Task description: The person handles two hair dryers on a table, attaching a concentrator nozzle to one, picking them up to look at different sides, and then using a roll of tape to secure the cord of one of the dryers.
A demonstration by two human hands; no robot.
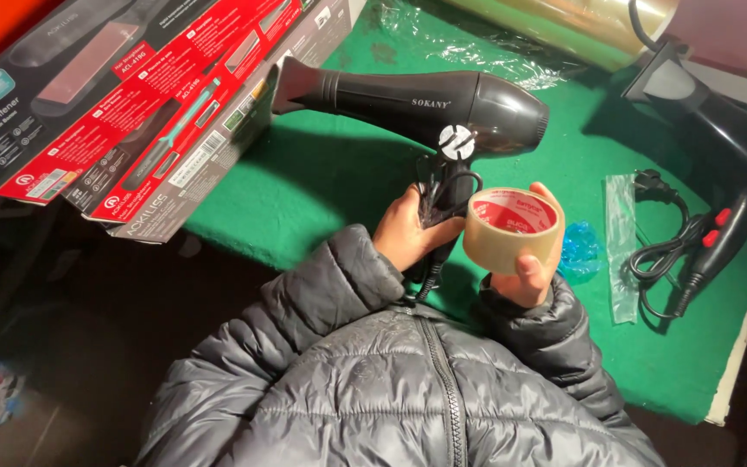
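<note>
My left hand (408, 232) grips the handle of a black hair dryer (417, 102), together with its bundled black cord (443, 195). The dryer is held above the green table top (322, 182), nozzle pointing left. My right hand (531, 264) holds a roll of clear packing tape with a red core (510, 229), just right of the dryer's handle. Both arms wear a grey puffer jacket.
Several flat product boxes (123, 104) lie stacked at the upper left, overhanging the table edge. A second black hair dryer with red switches (719, 199) and its coiled cord (663, 255) lies at the right. Clear plastic wrap (622, 246), a blue crumpled bit (581, 249) and a film roll (581, 26) are nearby.
</note>
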